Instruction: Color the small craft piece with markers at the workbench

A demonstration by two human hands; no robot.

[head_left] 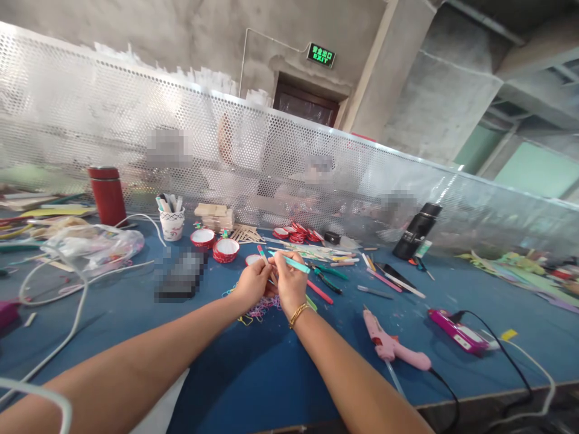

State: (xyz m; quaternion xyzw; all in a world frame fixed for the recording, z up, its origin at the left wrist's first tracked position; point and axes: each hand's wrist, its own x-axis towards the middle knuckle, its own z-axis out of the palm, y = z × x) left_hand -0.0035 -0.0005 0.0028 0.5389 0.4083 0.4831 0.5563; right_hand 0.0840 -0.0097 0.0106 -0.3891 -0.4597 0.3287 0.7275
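"Teal stick (296, 264), who has it?"
"The right hand (292, 286). Its fingers (281, 265) are closed round the near end, so the rest juts out rightward, raised off the bench (271, 374)."
"And the left hand (253, 282)?"
"Pinched shut on a pink stick (261, 249), pressed against the right hand, probably to steady both pieces."
"Around them?"
"Loose rubber bands (257, 310) lie directly beneath, handy I'd say. A pink glue gun (391, 348) lies on its side well to the right, clear of the wrists."

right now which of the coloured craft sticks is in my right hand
The teal stick, pinched in your right hand; the pink sticks lie flat on the blue table beside it.
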